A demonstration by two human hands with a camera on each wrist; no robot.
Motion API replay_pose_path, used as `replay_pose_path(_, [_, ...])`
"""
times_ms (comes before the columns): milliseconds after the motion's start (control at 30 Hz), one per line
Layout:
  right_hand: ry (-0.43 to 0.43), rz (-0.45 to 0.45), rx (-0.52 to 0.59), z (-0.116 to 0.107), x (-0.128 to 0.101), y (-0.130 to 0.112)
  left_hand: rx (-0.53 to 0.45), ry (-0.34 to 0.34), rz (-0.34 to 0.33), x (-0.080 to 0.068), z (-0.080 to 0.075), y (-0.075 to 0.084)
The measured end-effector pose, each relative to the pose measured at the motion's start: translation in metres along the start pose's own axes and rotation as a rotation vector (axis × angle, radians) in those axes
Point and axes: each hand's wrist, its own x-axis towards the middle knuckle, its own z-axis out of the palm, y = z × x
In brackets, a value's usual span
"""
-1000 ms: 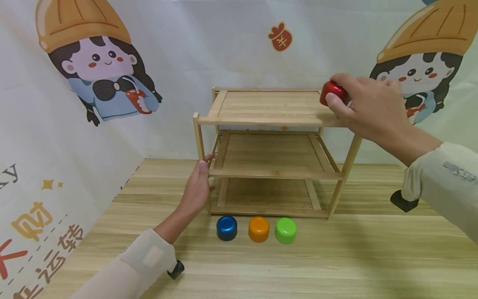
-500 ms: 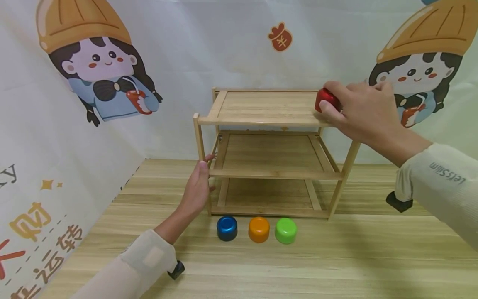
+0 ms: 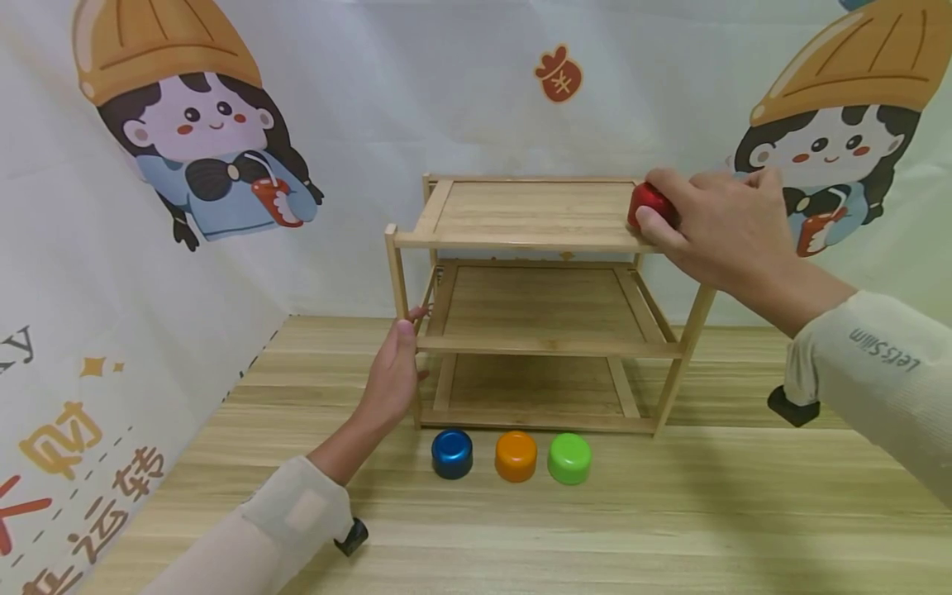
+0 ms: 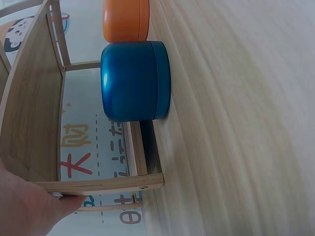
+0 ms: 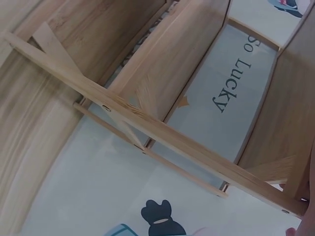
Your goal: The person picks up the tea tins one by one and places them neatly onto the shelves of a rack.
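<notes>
A three-tier wooden shelf rack (image 3: pixel 535 343) stands on the table. At the right end of its top board, my right hand (image 3: pixel 732 219) holds a small red round canister (image 3: pixel 649 204) between thumb and fingers, the canister's base right at the board. My left hand (image 3: pixel 394 368) grips the rack's front left post, thumb in front and fingers behind. In the left wrist view this hand (image 4: pixel 24 206) shows at the post. In front of the rack stand a blue canister (image 3: pixel 452 454), an orange canister (image 3: pixel 516 456) and a green canister (image 3: pixel 569 459) in a row.
The wood-grain table (image 3: pixel 632 529) runs beneath everything. A printed cloth backdrop (image 3: pixel 357 99) with cartoon figures hangs close behind the rack and along the left side. The rack's middle board (image 3: pixel 543 302) lies between the upper and lower ones.
My right hand has moved slightly left and down, bringing the red canister onto the right end of the top board. The left hand and the other canisters have stayed put.
</notes>
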Motion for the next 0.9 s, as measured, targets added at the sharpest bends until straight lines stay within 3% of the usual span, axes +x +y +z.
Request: replay_pose_path(900, [-0.043,0.034,0.006,0.0024,-0.0021,-0.0016,0.016,0.001,-0.007,-0.0002,-0.0006,0.0015])
